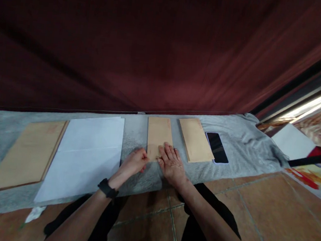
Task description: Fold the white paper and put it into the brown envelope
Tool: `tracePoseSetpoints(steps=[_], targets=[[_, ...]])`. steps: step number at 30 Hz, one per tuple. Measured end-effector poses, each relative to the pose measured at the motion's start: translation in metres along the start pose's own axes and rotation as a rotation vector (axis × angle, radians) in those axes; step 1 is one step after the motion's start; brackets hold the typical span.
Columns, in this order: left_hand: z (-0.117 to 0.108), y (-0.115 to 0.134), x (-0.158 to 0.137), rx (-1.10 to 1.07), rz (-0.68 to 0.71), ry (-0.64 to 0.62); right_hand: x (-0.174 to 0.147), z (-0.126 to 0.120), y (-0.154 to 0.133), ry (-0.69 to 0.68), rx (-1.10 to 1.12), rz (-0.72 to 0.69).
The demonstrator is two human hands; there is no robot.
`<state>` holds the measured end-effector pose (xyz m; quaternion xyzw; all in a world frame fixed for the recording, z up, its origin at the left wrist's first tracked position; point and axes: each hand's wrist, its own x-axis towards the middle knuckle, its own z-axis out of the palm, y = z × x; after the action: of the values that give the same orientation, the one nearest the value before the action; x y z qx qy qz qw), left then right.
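Observation:
A tan paper envelope (159, 132) lies upright-lengthwise in front of me on the grey cloth. My left hand (137, 160), with a dark band on its wrist, pinches the envelope's lower left corner. Spread flat over the lower right part of the same envelope, the fingers of my right hand (170, 162) press on it and hide its corner. Just to the right is a small stack of similar envelopes (195, 140). White paper sheets (87, 154) with a crease across them lie left of my left hand.
More tan envelopes (29, 148) are stacked at the far left. A phone (217, 147) lies beside the right stack. Grey cloth (241, 145) covers the long surface, with a dark red curtain (156, 58) behind it. Printed packaging (316, 177) is at the right, above the tiled floor (254, 208).

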<state>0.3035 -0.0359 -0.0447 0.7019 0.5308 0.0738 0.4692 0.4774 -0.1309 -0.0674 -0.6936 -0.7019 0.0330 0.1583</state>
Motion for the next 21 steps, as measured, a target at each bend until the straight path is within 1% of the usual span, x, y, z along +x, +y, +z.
tracePoseSetpoints(steps=[7,10,12,14,17,18,19,21], targets=[[0.000,0.006,-0.003,-0.121,-0.110,-0.152,0.002,-0.006,0.002,-0.027,0.052,0.021],[-0.002,0.007,-0.002,-0.138,-0.145,-0.155,0.000,-0.004,-0.002,-0.010,0.027,0.019],[-0.004,0.007,-0.001,-0.087,-0.124,-0.105,-0.002,-0.001,-0.004,0.002,0.012,0.020],[-0.004,0.009,-0.001,0.015,-0.016,0.025,-0.003,0.001,-0.006,0.015,0.000,0.023],[0.000,0.013,0.001,0.133,0.256,0.284,-0.003,0.003,-0.008,0.040,-0.021,0.027],[0.003,0.015,0.004,0.159,0.354,0.338,-0.003,0.004,-0.009,0.046,-0.028,0.029],[0.006,0.017,0.008,0.190,0.448,0.366,-0.002,0.004,-0.010,0.050,-0.036,0.031],[0.014,0.021,0.021,0.291,0.602,0.357,-0.002,0.006,-0.011,0.054,-0.047,0.040]])
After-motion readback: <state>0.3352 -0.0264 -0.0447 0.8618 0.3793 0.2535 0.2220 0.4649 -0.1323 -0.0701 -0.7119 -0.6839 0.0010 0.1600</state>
